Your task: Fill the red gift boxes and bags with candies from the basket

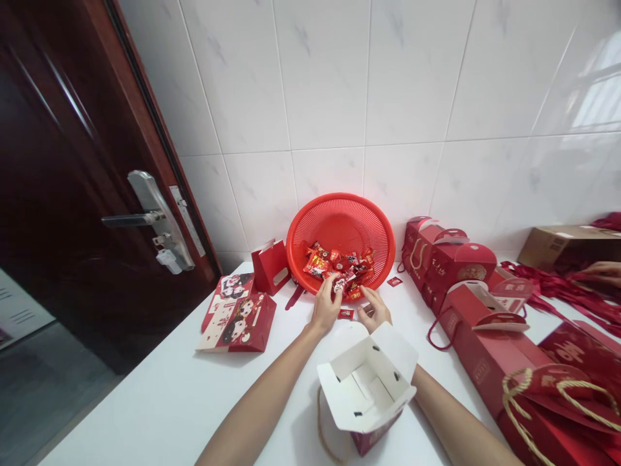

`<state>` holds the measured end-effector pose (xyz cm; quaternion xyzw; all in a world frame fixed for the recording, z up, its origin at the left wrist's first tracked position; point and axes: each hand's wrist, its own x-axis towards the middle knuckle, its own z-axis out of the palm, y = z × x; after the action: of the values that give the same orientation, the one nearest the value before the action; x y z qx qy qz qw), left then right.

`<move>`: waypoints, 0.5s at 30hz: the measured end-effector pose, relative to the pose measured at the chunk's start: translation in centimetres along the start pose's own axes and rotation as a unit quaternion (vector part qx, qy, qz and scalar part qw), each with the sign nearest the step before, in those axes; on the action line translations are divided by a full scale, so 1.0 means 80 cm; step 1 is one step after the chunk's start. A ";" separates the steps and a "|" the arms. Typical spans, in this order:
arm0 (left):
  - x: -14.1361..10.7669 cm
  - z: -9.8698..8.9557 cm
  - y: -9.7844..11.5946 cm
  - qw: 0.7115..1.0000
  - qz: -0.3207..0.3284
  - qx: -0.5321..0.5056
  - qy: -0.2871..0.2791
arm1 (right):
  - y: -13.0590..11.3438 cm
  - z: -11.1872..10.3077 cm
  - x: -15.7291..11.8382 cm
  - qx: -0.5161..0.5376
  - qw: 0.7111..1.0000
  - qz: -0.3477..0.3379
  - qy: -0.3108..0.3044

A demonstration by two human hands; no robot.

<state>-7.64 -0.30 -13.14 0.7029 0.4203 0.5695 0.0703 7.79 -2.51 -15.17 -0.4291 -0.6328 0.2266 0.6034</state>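
Note:
A red plastic basket (334, 207) leans against the wall, with wrapped candies (317, 264) gathered in its lower front. My left hand (326, 305) reaches over the front rim, its thumb and fingers closed around a wrapped candy (338, 285) with white print. Just right of it, my right hand (374, 310) is by the rim, fingers curled but apart, with nothing visible between them. A small red packet (346, 314) lies on the table between the hands. Nearer me, between my forearms, stands an open gift box (334, 404) with a white inside and a rope handle; no candies show inside it.
Several red gift boxes (478, 343) line the right side. Flattened printed boxes (242, 323) and a small red box (270, 266) sit left of the basket. Another person's hand (604, 272) is by red ribbons (548, 285) and a cardboard box (548, 246). A door (63, 142) stands at left.

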 end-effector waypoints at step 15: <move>0.001 0.003 0.000 0.999 -0.004 -0.023 0.021 | 0.005 0.000 -0.003 -0.001 1.000 0.010 -0.012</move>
<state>-7.45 -0.17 -13.19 0.6868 0.4114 0.5938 0.0803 7.86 -2.46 -15.61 -0.4331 -0.6358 0.2377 0.5930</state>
